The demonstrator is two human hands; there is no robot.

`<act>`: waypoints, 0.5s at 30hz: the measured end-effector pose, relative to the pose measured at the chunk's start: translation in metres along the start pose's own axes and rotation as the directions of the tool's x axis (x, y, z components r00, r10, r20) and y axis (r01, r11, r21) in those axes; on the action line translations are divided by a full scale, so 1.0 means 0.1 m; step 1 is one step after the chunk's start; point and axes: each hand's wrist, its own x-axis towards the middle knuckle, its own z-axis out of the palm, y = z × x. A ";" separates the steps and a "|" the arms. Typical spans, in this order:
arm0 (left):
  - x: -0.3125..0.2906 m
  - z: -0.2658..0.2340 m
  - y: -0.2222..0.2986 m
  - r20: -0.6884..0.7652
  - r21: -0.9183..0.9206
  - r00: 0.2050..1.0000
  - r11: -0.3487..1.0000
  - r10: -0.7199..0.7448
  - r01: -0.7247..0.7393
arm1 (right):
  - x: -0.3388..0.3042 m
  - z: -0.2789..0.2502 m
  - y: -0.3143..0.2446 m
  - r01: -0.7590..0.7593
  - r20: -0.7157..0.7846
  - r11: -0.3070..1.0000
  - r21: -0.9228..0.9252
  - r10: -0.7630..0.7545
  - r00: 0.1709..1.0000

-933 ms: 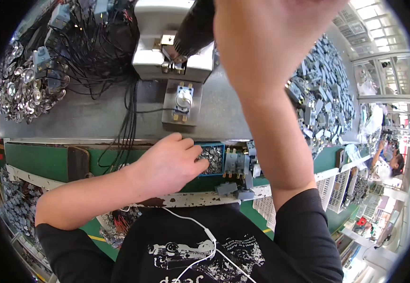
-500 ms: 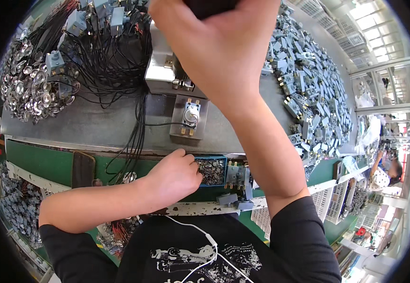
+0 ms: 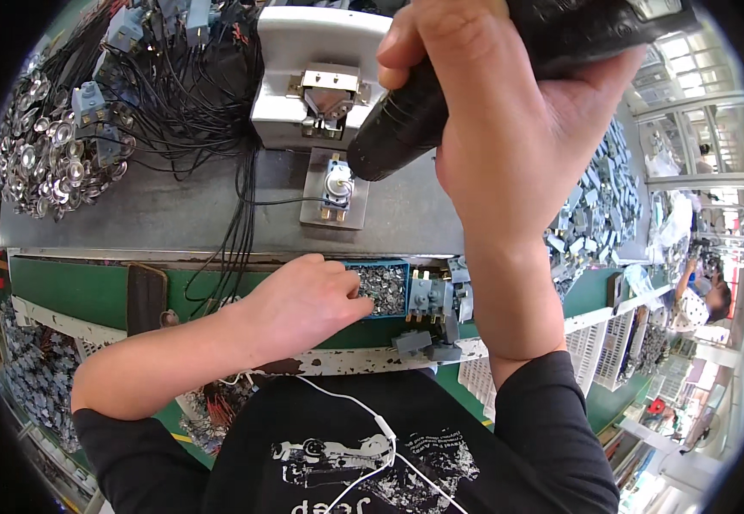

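Observation:
My right hand (image 3: 517, 146) is wrapped round a thick black electric screwdriver (image 3: 406, 124). Its tapered end slants down to the left, beside a small grey switch (image 3: 336, 187) that has a white round centre and brass terminals. The switch sits on a square metal block (image 3: 356, 212), with a black wire running from it to the left. My left hand (image 3: 307, 300) is closed at the left end of a blue tray (image 3: 407, 287) of small metal parts. Its fingertips are hidden, so what they pinch, if anything, does not show.
Behind the block stands a white machine fixture (image 3: 282, 111). Black wires (image 3: 188, 111) and round metal caps (image 3: 50, 154) are heaped at left. Many grey switches (image 3: 599, 197) are piled at right. A few switches (image 3: 427, 295) lie right of the tray. A person (image 3: 699, 300) is far right.
My right hand has swung right and slightly nearer, bringing the screwdriver down beside the switch and uncovering the white fixture. My left hand stays by the tray, slightly shifted.

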 end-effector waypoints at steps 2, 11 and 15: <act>0.02 -0.01 0.02 -0.062 0.028 0.998 0.999 -0.019 0.021 | -0.02 -0.03 0.02 -0.013 -0.022 1.000 0.007 0.013 1.000; -0.01 -0.02 0.00 -0.044 -0.059 0.997 0.997 -0.058 0.055 | -0.14 0.00 -0.05 -0.060 -0.102 0.996 0.065 0.066 0.993; -0.02 -0.16 0.02 -0.155 -0.124 0.985 0.991 -0.072 0.053 | -0.17 -0.04 -0.03 -0.086 -0.132 0.993 0.084 0.096 0.987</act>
